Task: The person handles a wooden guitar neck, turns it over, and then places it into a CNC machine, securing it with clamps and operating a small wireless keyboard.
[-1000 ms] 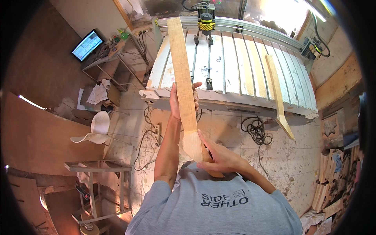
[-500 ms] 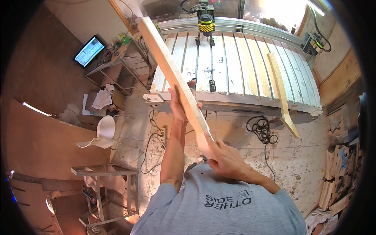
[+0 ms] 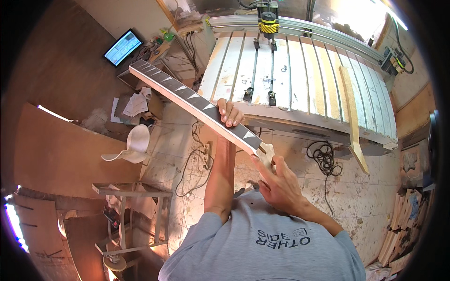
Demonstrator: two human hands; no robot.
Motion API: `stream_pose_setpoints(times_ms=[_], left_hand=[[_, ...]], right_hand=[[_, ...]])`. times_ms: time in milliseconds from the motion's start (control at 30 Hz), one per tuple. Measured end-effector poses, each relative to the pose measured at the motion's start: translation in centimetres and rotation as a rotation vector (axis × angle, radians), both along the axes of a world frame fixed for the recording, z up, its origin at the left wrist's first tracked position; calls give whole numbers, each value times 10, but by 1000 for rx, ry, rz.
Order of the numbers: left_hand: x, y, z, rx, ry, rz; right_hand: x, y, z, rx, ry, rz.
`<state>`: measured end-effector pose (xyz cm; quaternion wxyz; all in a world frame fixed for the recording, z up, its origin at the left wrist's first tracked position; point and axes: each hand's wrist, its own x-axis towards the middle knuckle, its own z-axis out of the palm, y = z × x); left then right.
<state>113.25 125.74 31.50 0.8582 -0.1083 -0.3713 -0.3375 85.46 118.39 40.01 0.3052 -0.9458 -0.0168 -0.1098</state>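
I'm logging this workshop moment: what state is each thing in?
Neck: tilted, dark inlaid face showing
Left hand: wrapped around neck
Right hand: touching neck's pale end
Monitor: lit
White chair: unoccupied
Cable: loosely coiled on floor
Wooden piece: lying on machine bed, one end overhanging

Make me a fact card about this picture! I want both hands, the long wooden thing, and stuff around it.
Left hand: wrapped around the long wooden piece, fingers over its dark face
Right hand: touching its pale near end; exact grip unclear
Dark face: white pointed shapes along it
Tilt: far end points up and left in the picture
Machine table: white, slotted; another wooden piece lies across its front edge
Floor: coiled black cable
Left side: lit screen, white chair
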Motion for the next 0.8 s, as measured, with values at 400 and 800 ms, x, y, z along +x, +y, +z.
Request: stream_pose_setpoints(times_ms=[400,800], left_hand=[[-27,37,32,758,411,614],[-25,19,19,1122,219,478]], right_hand=[[26,-45,-21,518,217,163],[18,-51,-47,1261,434,305]])
